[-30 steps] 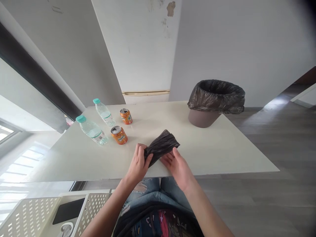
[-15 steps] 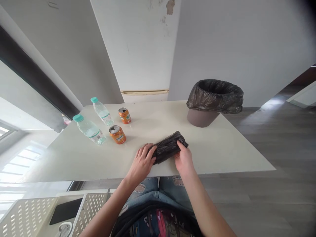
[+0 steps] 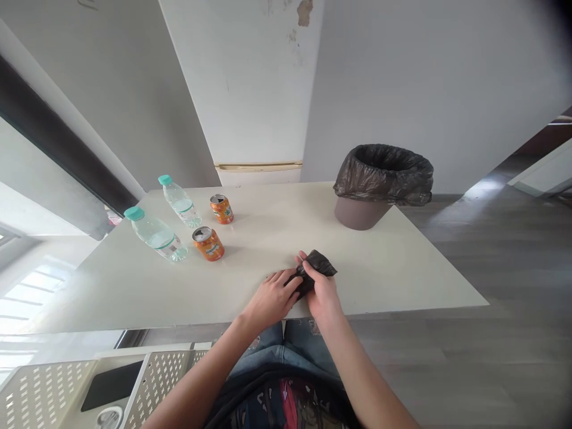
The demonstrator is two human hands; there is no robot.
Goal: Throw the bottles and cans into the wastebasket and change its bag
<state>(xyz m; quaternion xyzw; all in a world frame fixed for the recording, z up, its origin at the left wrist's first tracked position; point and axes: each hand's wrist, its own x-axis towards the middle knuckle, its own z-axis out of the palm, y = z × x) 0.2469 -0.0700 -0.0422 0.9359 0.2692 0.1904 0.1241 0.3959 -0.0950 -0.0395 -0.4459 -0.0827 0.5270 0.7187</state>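
Observation:
Near the front edge of the white table (image 3: pixel 259 238), a folded black plastic bag (image 3: pixel 320 263) is bunched between both hands. My right hand (image 3: pixel 322 291) grips it from the right, thumb on top and fingertips showing on the far side. My left hand (image 3: pixel 276 297) is closed over the bag's left end, its fingers bent against the plastic. Much of the bag is covered by the hands. Beyond them stands a brown bin (image 3: pixel 357 214) lined with a black bag (image 3: pixel 366 182) folded over its rim.
On the table's left are two clear bottles with teal caps, the nearer bottle (image 3: pixel 156 235) and the farther bottle (image 3: pixel 179 202), plus two orange soda cans, one nearer can (image 3: pixel 208 244) and one farther can (image 3: pixel 222 210). A perforated white organizer (image 3: pixel 53 387) sits at lower left.
The bag was a longer strip; now it is more compact, with the hands closer together. My left hand has slid right along it, and my right fingers have wrapped round it.

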